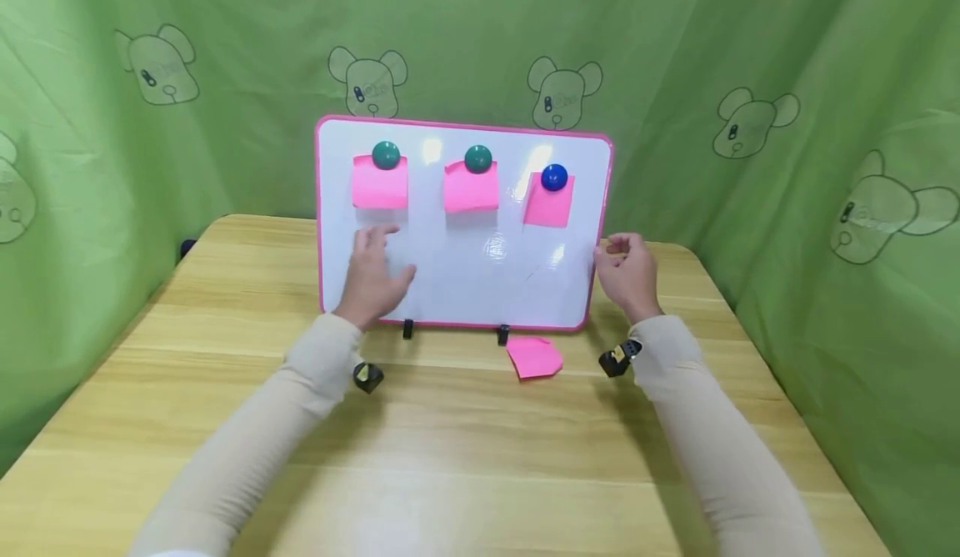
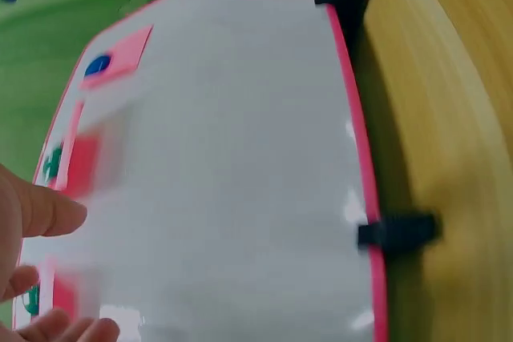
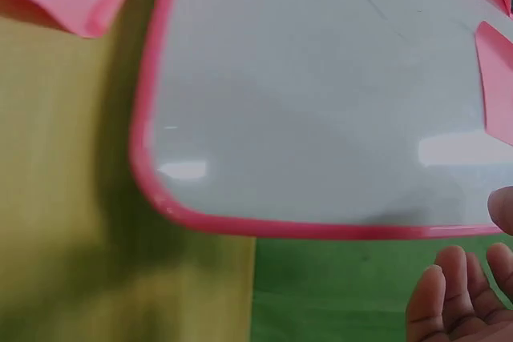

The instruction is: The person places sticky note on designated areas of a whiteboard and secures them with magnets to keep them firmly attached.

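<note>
A whiteboard [image 1: 457, 286] with a pink frame stands upright on the table. Three pink sticky notes hang on it: the left note [image 1: 380, 190] and middle note [image 1: 471, 192] under green round magnets [image 1: 386, 155], the right note [image 1: 549, 207] under a blue magnet [image 1: 554, 178]. In front of the board's lower left, my left hand [image 1: 373, 278] is raised with thumb and fingers spread, holding nothing. My right hand [image 1: 630, 275] is at the board's right edge, fingers loosely bent; in the right wrist view thumb and fingers [image 3: 457, 294] are apart beside the pink frame.
Two black feet, one left [image 1: 408, 328] and one right [image 1: 503, 335], support the board's lower edge. A loose pink note [image 1: 535, 358] lies on the wooden table [image 1: 450, 474] in front of it. A green curtain [image 1: 465, 7] with mouse drawings surrounds the back and sides.
</note>
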`<state>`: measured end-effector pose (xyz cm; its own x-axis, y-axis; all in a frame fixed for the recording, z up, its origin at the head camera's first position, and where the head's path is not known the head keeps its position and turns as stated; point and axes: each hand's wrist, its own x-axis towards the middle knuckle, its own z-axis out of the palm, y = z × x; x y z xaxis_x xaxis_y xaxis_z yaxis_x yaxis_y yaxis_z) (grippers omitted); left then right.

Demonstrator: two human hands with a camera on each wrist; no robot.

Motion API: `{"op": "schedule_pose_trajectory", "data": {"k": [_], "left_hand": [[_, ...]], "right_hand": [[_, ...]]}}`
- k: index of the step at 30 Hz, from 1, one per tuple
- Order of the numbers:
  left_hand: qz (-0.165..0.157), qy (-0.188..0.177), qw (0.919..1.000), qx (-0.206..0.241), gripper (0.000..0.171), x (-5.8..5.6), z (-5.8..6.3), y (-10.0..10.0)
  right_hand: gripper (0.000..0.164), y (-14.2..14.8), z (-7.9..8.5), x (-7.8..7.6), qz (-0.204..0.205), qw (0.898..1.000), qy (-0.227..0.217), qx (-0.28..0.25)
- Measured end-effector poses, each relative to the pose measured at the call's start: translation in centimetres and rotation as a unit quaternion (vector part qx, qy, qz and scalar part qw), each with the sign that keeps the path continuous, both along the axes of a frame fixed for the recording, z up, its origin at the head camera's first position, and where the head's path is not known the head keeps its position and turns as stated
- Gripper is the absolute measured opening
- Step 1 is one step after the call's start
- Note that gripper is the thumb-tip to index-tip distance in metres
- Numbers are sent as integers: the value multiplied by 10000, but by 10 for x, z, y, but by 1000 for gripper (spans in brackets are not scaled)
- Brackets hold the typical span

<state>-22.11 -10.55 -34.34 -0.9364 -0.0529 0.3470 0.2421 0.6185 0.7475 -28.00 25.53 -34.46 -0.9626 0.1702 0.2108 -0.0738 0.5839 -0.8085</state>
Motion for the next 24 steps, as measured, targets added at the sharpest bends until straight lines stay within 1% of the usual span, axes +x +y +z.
{"op": "schedule_pose_trajectory", "data": {"k": [4,7,10,13,15,21,24], "left_hand": [[555,-34,9981,283,67,12,-7,-28],[803,-111,9960,372,69,19,-13,-46],[922,-373,9946,304,71,24,-18,-62],[867,-659,9939,194,73,26,-23,-73],[775,-806,9937,120,73,27,-26,-78],[475,-1066,9932,-35,76,27,-31,-82],[394,-1127,9928,-67,75,26,-32,-82]], "right_hand": [[50,9,-16,9,93,9986,-515,42],[54,13,-27,14,302,9960,-835,87],[54,16,-36,18,667,9927,-987,163],[52,17,-41,22,982,9896,-1027,221],[51,16,-42,23,1068,9885,-1055,196],[47,19,-43,27,1017,9888,-1071,207],[45,20,-44,29,1036,9885,-1076,237]]}}
